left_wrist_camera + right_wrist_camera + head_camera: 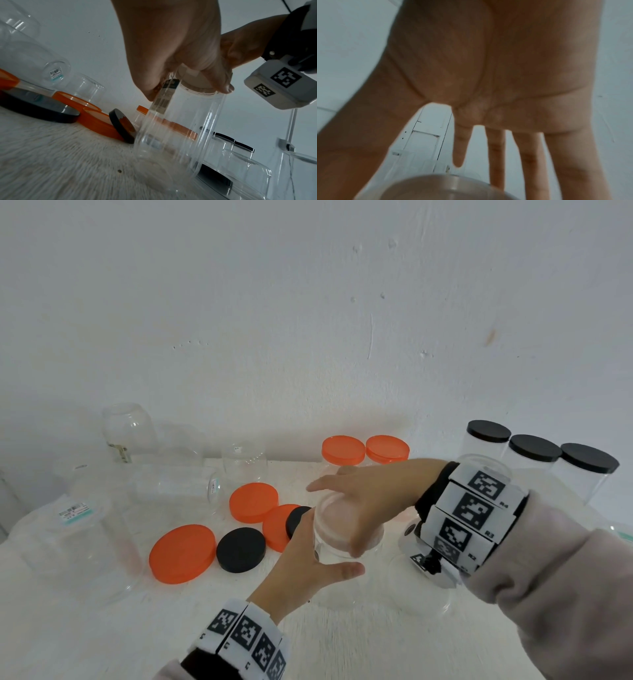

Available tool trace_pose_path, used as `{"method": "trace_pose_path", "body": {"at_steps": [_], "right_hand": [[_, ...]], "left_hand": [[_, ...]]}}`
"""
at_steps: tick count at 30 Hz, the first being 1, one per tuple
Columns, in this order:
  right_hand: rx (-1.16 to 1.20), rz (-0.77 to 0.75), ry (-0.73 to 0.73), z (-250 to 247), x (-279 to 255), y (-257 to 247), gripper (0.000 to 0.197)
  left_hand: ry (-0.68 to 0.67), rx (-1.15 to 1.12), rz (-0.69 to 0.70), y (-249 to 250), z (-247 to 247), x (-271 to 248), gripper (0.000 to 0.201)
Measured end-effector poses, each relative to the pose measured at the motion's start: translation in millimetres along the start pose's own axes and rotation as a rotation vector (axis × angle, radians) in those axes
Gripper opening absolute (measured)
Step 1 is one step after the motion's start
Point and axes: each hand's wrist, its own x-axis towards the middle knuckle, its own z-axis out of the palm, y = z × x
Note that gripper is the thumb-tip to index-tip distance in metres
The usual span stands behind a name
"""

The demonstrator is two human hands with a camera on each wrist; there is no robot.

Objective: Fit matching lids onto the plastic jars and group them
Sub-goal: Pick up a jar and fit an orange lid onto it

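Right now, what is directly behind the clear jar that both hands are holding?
Behind the clear jar a black lid leans on an orange lid. Two orange-lidded jars stand farther back. The hands cover anything between.

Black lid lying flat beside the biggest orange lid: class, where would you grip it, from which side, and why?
The black lid lies flat, a low disc, and the biggest orange lid crowds its left side. So probably come from above and pinch its short rim, thumb on the near edge, fingers on the far edge.
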Motion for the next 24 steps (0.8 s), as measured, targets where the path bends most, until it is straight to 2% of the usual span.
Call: {"method": "trace_pose_path", "body": {"at_steps": [4, 7, 16, 20, 24], "right_hand": [[0.005, -0.042, 0.022, 0, 2, 2, 0.087], [0.003, -0.026, 0.062, 4, 4, 1, 0.084], [-0.036, 0.079, 0.087, 8, 5, -3, 0.087], [-0.076, -0.001, 0.003, 4, 0, -3, 0.1], [-0.04, -0.043, 0.009, 5, -4, -1, 0.095]], "left_hand": [[0.001, 0.007, 0.012, 0, 0, 0, 0.082], [0.0, -0.004, 0.011, 0, 0, 0, 0.083], [0.0, 0.004, 0.019, 1, 1, 0, 0.08], [0.025, -0.008, 0.014, 0, 1, -1, 0.081], [0.028, 0.002, 0.017, -1, 2, 0, 0.081]]}}
